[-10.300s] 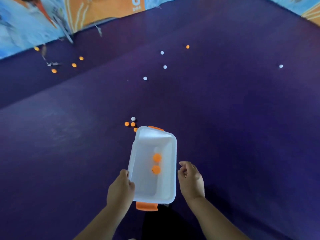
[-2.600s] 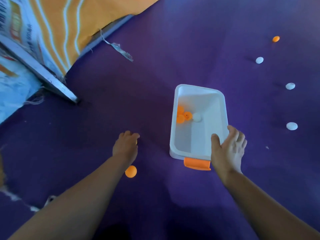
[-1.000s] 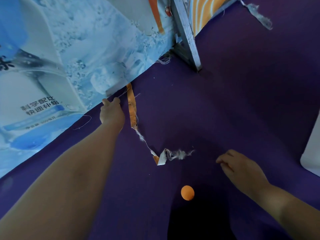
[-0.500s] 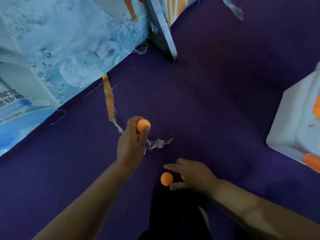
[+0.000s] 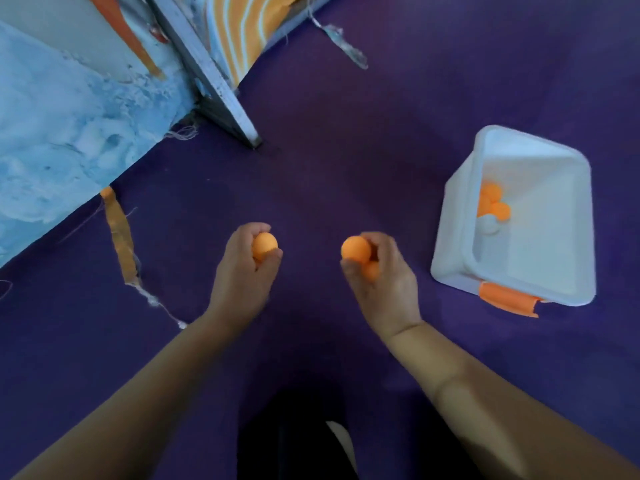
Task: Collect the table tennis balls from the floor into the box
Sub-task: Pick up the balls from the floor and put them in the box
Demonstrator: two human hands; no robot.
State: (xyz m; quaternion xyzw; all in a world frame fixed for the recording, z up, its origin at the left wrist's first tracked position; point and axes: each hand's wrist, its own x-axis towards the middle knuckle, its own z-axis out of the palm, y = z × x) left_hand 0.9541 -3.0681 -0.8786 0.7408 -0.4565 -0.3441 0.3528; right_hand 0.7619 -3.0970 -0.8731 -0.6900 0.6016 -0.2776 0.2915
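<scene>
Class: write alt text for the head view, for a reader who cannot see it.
The left hand holds one orange ball and the right hand two, over a purple floor. A white box with more balls inside stands to the right.

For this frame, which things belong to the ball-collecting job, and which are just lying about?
Job in hand:
left hand gripping an orange ball
right hand holding two orange balls
white box with collected balls inside

Lying about:
torn orange strip on the floor
frayed scrap
blue banner
striped banner
</scene>
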